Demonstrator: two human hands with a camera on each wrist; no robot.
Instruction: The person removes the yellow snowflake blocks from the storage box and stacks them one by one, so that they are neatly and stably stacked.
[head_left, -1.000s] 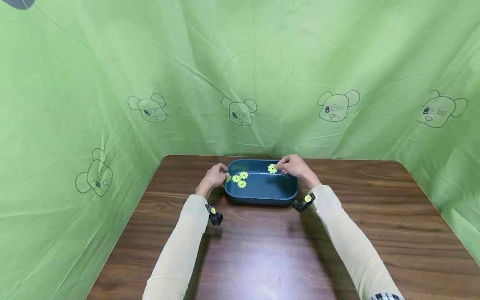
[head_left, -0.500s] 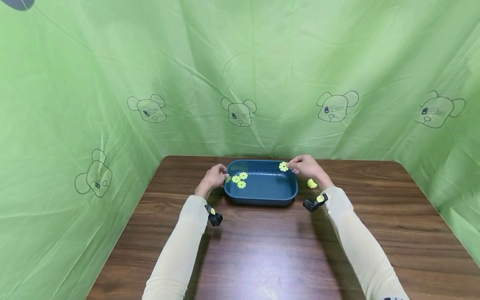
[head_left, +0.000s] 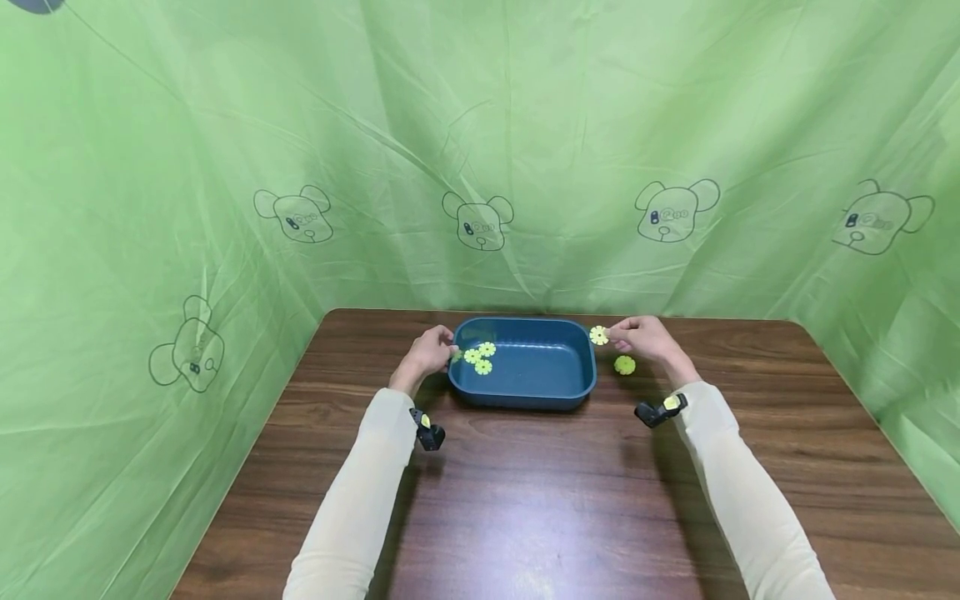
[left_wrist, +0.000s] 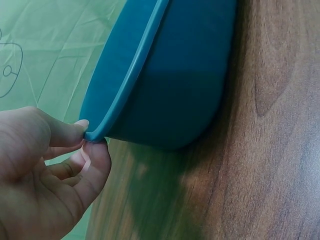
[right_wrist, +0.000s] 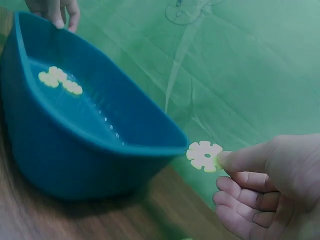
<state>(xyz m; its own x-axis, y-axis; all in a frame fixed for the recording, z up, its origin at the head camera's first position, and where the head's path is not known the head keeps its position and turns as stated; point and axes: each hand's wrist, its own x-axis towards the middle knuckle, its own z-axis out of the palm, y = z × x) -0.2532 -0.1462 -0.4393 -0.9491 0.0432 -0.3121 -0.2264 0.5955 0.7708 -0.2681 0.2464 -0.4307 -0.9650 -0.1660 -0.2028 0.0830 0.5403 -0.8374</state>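
My right hand (head_left: 647, 338) has moved its pinched flower (right_wrist: 200, 151) outside the tray (head_left: 536, 363): likely unloading. Left hand (head_left: 427, 354) pinches nearest rim (left_wrist: 132, 74).

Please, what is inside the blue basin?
Inside the blue basin, three yellow flower-shaped pieces lie near its left end. What is directly under them is covered and cannot be seen.

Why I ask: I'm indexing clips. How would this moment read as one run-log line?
left hand: pinches rim of blue basin | right hand: pinches yellow-green flower by basin's right end | in basin: three flowers | table: another flower
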